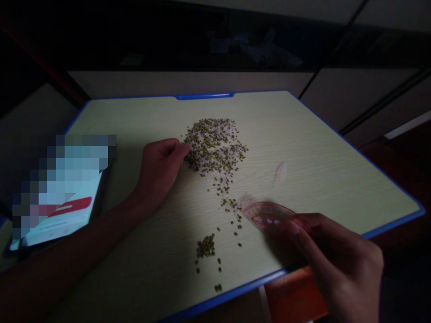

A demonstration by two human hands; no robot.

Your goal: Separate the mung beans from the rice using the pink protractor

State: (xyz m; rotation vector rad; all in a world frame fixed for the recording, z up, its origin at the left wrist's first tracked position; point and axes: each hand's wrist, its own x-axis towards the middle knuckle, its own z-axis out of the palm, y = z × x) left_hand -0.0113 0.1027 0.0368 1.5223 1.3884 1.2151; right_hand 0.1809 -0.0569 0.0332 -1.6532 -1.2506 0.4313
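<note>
A pile of green mung beans (212, 143) mixed with fine whitish grains lies in the middle of the table. My left hand (164, 163) rests at the pile's left edge, fingers curled and thumb and forefinger pinched; what is between them, if anything, is hidden. In my right hand (340, 260) is a clear pinkish protractor (269, 215), gripped at its right end. The protractor's left tip is beside scattered beans and a thin patch of whitish grains. Nearer the front edge sits a small heap of beans (205, 246). To the right lies a little whitish heap (280, 172).
The light wood-patterned tabletop (134, 112) has a blue rim and a blue handle (205, 96) at the far side. A tablet with a lit screen (72, 211) stands at the left, beside my left forearm. Cabinet fronts (363, 98) rise behind the table. The room is dim.
</note>
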